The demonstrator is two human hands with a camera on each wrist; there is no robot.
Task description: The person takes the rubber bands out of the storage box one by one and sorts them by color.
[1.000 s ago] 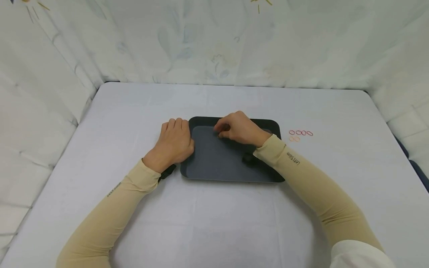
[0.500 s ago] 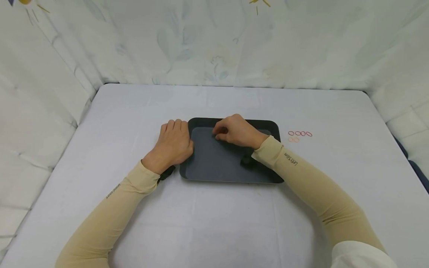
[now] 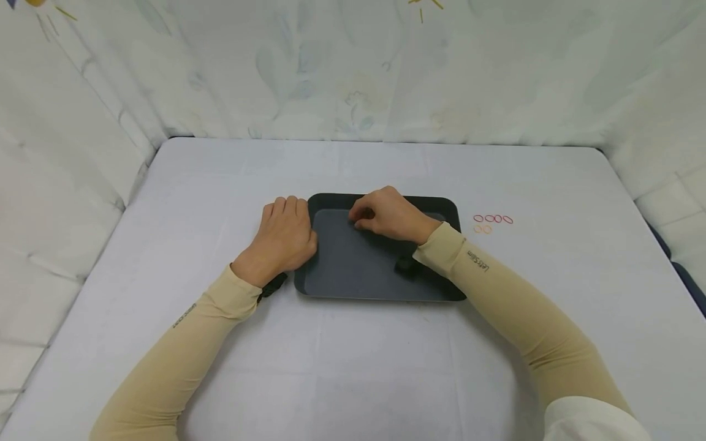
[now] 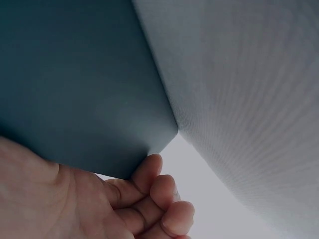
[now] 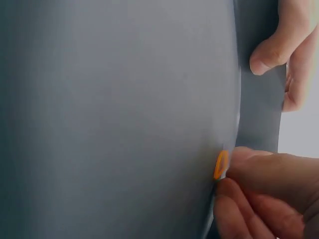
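My left hand [image 3: 287,233] grips the left wall of the dark grey tray [image 3: 353,266]. In the right wrist view its thumb lies on the inner side of the wall, with fingers beyond the rim. The left wrist view shows the curled fingertips under the tray's edge. My right hand [image 3: 388,214] is over the tray's far part, thumb and fingers brought together. Between those fingertips the right wrist view shows a small orange rubber band [image 5: 221,165], pinched close to the tray's floor and wall. In the head view the fingers hide this band.
Right of the tray, several small red rubber bands [image 3: 493,218] lie in a row on the white tabletop [image 3: 380,367]. Two orange rubber bands [image 3: 482,229] sit just in front of them. White curtains [image 3: 353,79] surround the table's back and sides.
My right hand's fingertips have shifted very slightly left and nearer inside the tray, then held still. The left hand keeps its grip on the wall.
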